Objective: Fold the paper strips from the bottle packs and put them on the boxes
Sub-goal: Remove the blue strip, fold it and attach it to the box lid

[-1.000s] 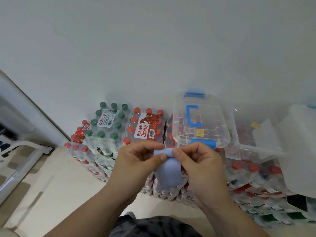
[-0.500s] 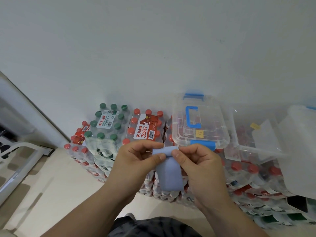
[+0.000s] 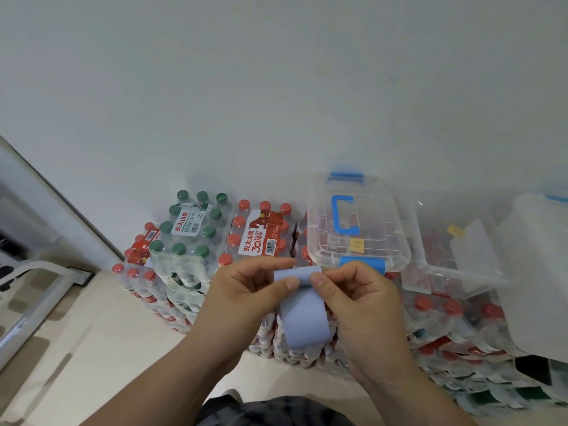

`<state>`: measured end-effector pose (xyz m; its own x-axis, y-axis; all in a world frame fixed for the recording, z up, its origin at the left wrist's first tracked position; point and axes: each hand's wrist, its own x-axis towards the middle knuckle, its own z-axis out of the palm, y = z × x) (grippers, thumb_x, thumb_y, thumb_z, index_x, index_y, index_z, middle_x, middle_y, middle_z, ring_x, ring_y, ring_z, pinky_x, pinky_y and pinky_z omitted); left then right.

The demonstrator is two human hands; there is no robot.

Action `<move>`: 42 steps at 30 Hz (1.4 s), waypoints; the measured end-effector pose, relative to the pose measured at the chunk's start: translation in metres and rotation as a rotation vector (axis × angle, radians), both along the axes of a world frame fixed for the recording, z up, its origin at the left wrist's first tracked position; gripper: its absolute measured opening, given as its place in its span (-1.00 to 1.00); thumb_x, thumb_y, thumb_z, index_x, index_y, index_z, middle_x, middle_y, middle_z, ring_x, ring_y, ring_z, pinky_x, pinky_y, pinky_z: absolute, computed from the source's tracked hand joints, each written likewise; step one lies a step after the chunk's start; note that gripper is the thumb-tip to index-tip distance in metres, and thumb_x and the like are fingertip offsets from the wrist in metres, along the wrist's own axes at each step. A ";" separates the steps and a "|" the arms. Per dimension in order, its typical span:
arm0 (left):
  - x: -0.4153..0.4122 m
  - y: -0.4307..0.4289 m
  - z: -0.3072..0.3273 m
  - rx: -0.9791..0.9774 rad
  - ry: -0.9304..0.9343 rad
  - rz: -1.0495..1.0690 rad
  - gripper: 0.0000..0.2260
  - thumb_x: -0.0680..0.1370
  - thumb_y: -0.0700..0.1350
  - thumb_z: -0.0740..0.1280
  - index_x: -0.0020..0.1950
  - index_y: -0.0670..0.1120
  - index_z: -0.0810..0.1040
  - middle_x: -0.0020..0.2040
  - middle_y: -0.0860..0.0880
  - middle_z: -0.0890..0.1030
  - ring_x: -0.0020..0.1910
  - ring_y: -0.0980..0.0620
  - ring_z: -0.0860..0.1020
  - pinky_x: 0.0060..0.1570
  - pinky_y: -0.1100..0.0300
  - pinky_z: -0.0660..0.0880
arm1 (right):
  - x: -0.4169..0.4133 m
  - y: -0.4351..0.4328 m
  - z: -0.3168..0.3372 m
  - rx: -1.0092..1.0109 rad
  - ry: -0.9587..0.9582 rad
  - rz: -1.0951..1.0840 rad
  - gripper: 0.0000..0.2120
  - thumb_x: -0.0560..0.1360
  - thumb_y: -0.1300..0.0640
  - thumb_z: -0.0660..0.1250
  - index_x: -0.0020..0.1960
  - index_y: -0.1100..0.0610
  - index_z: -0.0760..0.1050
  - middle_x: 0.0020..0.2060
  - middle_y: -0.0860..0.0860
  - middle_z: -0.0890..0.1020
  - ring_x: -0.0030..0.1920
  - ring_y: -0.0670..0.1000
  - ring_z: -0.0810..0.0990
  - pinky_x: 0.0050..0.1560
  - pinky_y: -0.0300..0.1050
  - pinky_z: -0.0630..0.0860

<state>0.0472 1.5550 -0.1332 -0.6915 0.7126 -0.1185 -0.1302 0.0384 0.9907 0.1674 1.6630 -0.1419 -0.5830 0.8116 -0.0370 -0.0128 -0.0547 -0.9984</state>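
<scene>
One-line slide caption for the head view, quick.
Left hand and right hand pinch the blue paper strip in front of bottle packs and a clear box.

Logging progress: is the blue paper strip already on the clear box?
No, the left hand and right hand pinch the blue paper strip short of the clear box.

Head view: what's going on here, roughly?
A person's left hand and right hand pinch the top of a blue paper strip, whose upper edge is curled over; the rest hangs down. Behind stand stacked bottle packs with a clear box on top. The strip is not yet on a box.
</scene>
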 end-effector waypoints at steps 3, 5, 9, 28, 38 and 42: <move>-0.001 0.000 -0.001 -0.016 0.009 0.019 -0.74 0.35 -0.11 0.47 0.01 -0.13 0.72 -0.07 -0.11 0.73 -0.02 -0.16 0.68 -0.05 -0.12 0.64 | -0.001 -0.003 0.000 -0.046 0.024 0.015 -0.90 0.32 -0.01 0.47 -0.26 0.00 0.61 -0.20 0.04 0.73 -0.18 0.03 0.72 -0.23 -0.12 0.67; -0.001 0.000 0.000 -0.010 0.011 0.027 -0.73 0.34 -0.14 0.47 0.01 -0.16 0.72 -0.07 -0.14 0.73 -0.01 -0.18 0.67 -0.03 -0.13 0.64 | -0.001 -0.004 0.000 -0.065 0.019 0.016 -0.85 0.30 -0.07 0.46 -0.26 0.00 0.62 -0.22 0.04 0.72 -0.18 0.02 0.72 -0.20 -0.09 0.68; -0.001 -0.001 0.000 -0.013 0.013 0.013 -0.73 0.33 -0.16 0.47 0.01 -0.17 0.72 -0.06 -0.10 0.74 -0.02 -0.14 0.68 -0.02 -0.10 0.66 | -0.002 -0.004 0.000 -0.065 -0.005 0.014 -0.79 0.31 -0.09 0.45 -0.26 0.06 0.61 -0.24 0.06 0.72 -0.19 0.05 0.72 -0.22 -0.07 0.68; 0.001 -0.006 0.000 -0.016 -0.035 -0.026 -0.76 0.48 -0.31 0.42 0.12 -0.13 0.67 -0.04 -0.07 0.75 -0.06 0.01 0.71 -0.20 0.26 0.59 | 0.000 -0.005 -0.003 0.006 -0.009 -0.024 -0.83 0.31 -0.04 0.48 -0.22 0.04 0.61 -0.21 0.02 0.73 -0.17 0.03 0.72 -0.16 -0.05 0.70; 0.006 -0.007 0.002 -0.016 0.003 -0.059 -0.78 0.49 -0.34 0.41 0.10 -0.15 0.69 -0.03 -0.05 0.75 -0.01 0.01 0.71 -0.06 0.19 0.64 | 0.002 -0.011 -0.004 0.079 -0.008 0.012 -0.87 0.40 -0.03 0.42 -0.21 0.02 0.66 -0.20 -0.07 0.71 -0.14 -0.02 0.69 -0.11 -0.12 0.68; 0.005 -0.005 0.003 -0.003 0.041 -0.072 -0.77 0.48 -0.31 0.43 0.10 -0.12 0.70 -0.02 -0.03 0.75 -0.01 0.01 0.70 -0.04 0.14 0.66 | 0.003 -0.010 -0.004 0.063 -0.019 0.034 -0.84 0.40 -0.02 0.42 -0.17 0.08 0.66 -0.18 -0.03 0.72 -0.14 0.00 0.70 -0.11 -0.08 0.69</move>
